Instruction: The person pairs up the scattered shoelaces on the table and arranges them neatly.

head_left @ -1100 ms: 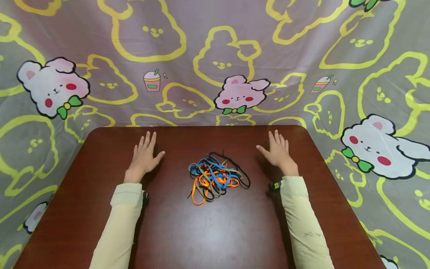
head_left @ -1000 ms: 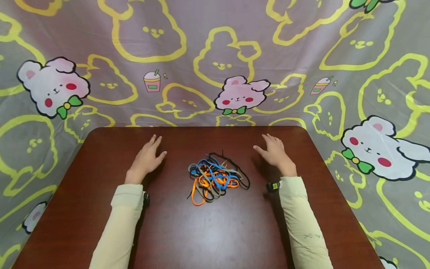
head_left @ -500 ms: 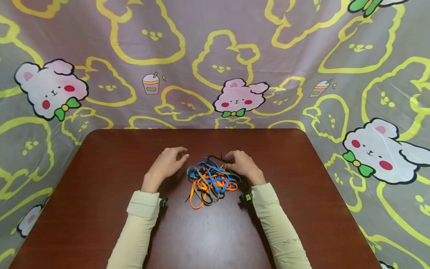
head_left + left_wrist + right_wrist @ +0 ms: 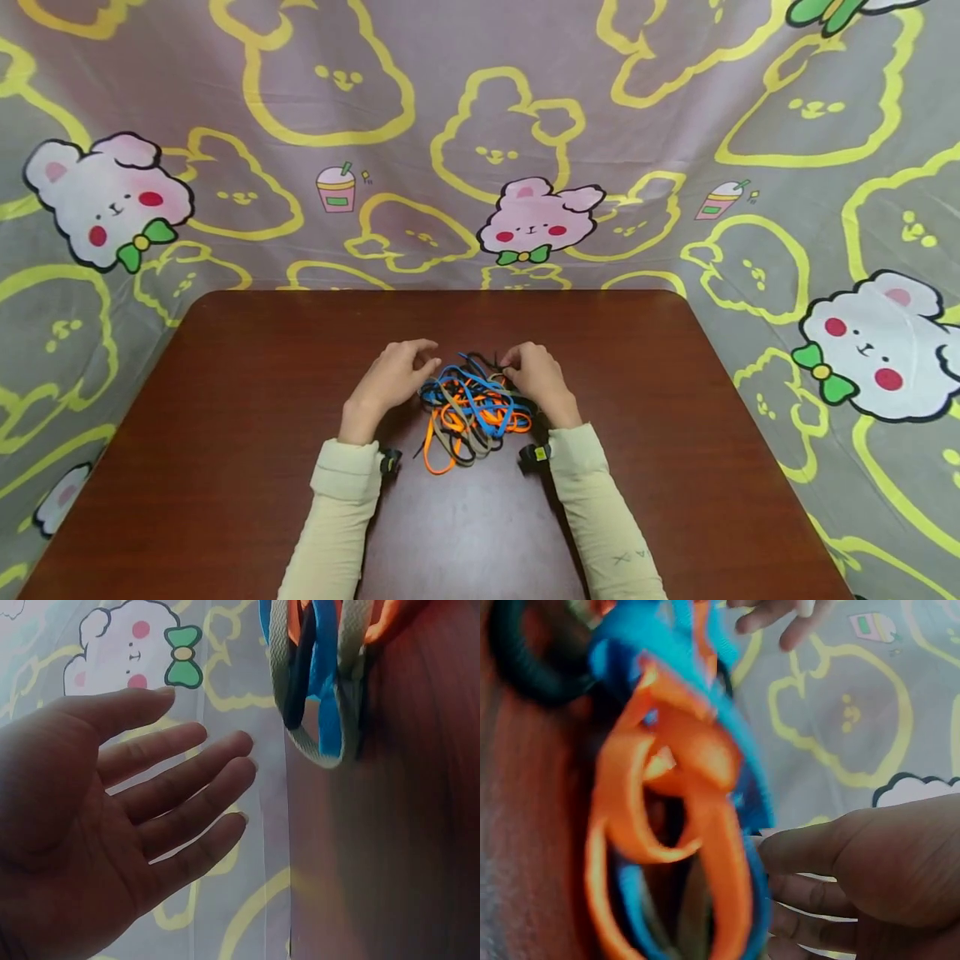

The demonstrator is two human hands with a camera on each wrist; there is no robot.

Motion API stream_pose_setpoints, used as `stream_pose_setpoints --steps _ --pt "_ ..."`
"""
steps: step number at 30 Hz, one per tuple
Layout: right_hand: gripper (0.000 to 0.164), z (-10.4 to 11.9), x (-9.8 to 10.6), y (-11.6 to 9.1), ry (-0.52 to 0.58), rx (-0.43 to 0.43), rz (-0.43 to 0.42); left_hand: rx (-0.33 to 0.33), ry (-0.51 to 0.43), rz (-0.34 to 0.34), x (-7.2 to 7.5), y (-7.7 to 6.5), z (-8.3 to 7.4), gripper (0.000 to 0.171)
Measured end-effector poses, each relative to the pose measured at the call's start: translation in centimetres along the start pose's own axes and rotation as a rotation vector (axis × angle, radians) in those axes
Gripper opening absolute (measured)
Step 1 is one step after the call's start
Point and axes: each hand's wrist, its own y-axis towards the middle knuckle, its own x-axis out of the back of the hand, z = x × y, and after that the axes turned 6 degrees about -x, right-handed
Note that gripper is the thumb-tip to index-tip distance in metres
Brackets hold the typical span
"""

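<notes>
Head camera first: a tangle of laces (image 4: 480,407), blue, orange, beige and black, lies in one heap on the brown table (image 4: 225,417), right between the two hands. The left hand (image 4: 392,375) is at the heap's left edge, relaxed, nothing between thumb and fingers; the right hand (image 4: 538,373) is at the opposite edge, fingertips bent down by the strands, and whether it pinches one I cannot tell. Pale sleeves (image 4: 333,517) cover both forearms, a cartoon-printed cloth (image 4: 420,108) behind. Over to the left wrist: palm showing, fingers spread and loose, apart from the beige loop (image 4: 326,759) at the top. And the right wrist, blurry: an orange lace (image 4: 727,877) and a blue lace (image 4: 641,641) crowd the middle, the right thumb and fingers run up behind them, tips hidden, and left-hand fingers show up top.
</notes>
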Motion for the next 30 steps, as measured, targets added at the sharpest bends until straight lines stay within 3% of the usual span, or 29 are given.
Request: stream_pose_setpoints --steps 8,13,20,24,30 --pt "0.003 1.3 1.6 -1.3 0.024 0.041 0.02 -0.071 -0.019 -0.028 0.2 -0.2 -1.0 0.035" --pt "0.008 2.8 3.2 -3.0 0.082 0.138 0.089 -0.201 -0.046 -0.093 0.0 -0.2 -2.3 0.03" --pt "0.009 5.5 6.2 -5.8 0.095 0.332 0.064 -0.381 -0.098 -0.105 -1.1 0.4 -4.2 0.024" --pt "0.01 6.4 7.4 -7.2 0.156 0.383 0.026 -0.407 -0.196 -0.052 -1.5 0.5 -4.7 0.024" --pt "0.007 7.0 8.6 -8.4 0.249 0.455 -0.095 -0.389 -0.465 0.008 -0.8 -0.1 -5.6 0.023"
